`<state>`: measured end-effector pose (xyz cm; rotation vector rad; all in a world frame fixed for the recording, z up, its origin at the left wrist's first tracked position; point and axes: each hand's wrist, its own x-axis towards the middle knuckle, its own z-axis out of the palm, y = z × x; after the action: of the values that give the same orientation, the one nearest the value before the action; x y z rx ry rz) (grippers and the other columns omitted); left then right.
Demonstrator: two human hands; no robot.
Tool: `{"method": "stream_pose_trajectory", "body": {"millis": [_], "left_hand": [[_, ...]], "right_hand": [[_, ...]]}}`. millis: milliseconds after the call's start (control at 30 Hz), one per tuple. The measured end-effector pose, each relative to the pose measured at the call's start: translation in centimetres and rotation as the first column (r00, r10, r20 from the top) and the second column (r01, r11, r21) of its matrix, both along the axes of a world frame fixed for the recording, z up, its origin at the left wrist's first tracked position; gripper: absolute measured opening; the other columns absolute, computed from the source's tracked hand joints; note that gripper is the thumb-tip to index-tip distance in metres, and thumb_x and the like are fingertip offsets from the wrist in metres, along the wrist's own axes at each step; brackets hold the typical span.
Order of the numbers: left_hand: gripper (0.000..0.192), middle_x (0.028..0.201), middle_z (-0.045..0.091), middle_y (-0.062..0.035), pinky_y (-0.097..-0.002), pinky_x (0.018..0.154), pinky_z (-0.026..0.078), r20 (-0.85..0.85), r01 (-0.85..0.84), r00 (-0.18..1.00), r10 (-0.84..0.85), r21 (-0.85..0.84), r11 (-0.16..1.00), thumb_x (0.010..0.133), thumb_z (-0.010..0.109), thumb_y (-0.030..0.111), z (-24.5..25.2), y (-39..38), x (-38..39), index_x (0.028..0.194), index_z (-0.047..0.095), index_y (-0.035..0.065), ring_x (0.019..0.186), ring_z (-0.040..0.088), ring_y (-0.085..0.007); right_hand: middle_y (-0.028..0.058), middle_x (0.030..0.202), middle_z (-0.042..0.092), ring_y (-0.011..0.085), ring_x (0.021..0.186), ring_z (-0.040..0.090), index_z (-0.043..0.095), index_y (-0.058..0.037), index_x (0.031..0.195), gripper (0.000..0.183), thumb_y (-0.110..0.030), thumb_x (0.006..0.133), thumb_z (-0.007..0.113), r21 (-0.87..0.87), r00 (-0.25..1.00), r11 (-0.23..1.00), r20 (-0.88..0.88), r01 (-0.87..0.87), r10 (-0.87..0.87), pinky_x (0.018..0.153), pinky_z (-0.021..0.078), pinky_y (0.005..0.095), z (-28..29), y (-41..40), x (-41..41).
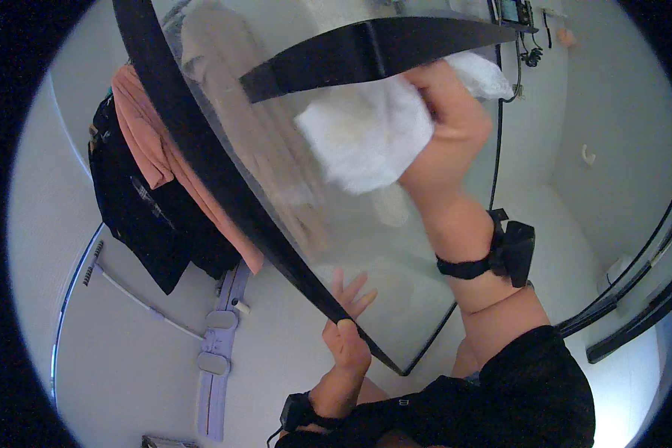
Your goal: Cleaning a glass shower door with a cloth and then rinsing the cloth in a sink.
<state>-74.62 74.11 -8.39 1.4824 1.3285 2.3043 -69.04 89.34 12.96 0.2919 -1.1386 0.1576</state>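
Note:
My right hand (451, 101) presses a bunched white cloth (369, 131) against a glass door panel (409, 274). Part of the same hand is hidden behind a black curved door handle (341, 59), and more white cloth (479, 75) shows beyond it. Lower down, my left hand (350, 347) grips the black frame edge (241, 207) of the panel. Its thumb lies on the near side, while its fingers show through the glass. Both wrists carry strapped black devices. A blurred beige shape (252, 112) appears in or behind the glass; what it is, I cannot tell.
Left of the frame hang a pink cloth (145, 129) and a dark garment (151, 224). A lavender wall-mounted rack (218, 358) stands below them. To the right are a white wall hook (588, 155) and black curved rails (638, 313). Cables (532, 56) hang at the upper right.

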Motion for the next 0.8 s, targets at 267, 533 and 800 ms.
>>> {"method": "stream_pose_trajectory", "body": {"millis": [267,533,800], "left_hand": [[0.071,0.129,0.027,-0.0266,-0.0409,0.079,0.047,0.026,-0.012,1.000,0.011,0.063,0.998,0.085,0.038,0.047,0.0,0.0,-0.2,0.120,0.027,-0.0144,0.108,0.044,-0.0374],[0.066,0.120,0.043,-0.0212,-0.0446,0.095,0.027,-0.119,-0.156,0.983,0.141,-0.121,0.980,0.086,0.025,0.048,-0.1,-0.8,-0.6,0.108,0.045,-0.0119,0.116,0.038,-0.0325],[0.065,0.114,0.050,-0.0162,-0.0505,0.100,0.010,-0.243,-0.211,0.950,0.199,-0.025,0.977,0.088,0.012,0.046,0.3,0.6,1.7,0.090,0.060,0.0019,0.123,0.023,-0.0385]], "right_hand": [[0.0046,0.062,0.054,0.0136,0.058,0.052,0.056,-0.0016,0.068,0.017,-0.008,0.058,0.068,-0.163,0.994,0.980,0.020,0.111,-0.109,0.055,0.0408,0.0254,-0.2,2.0,0.9],[0.0088,0.070,0.057,0.0217,0.062,0.056,0.057,-0.0036,0.071,0.022,-0.015,0.058,0.071,-0.051,0.995,0.994,-0.039,-0.095,0.093,0.055,0.0434,0.0271,0.0,-2.9,-0.8],[0.0087,0.059,0.048,0.0255,0.056,0.050,0.053,-0.0042,0.065,0.015,-0.005,0.054,0.063,-0.027,0.975,0.994,-0.200,-0.107,0.100,0.048,0.0408,0.0333,-0.3,-0.3,-0.3]]}}
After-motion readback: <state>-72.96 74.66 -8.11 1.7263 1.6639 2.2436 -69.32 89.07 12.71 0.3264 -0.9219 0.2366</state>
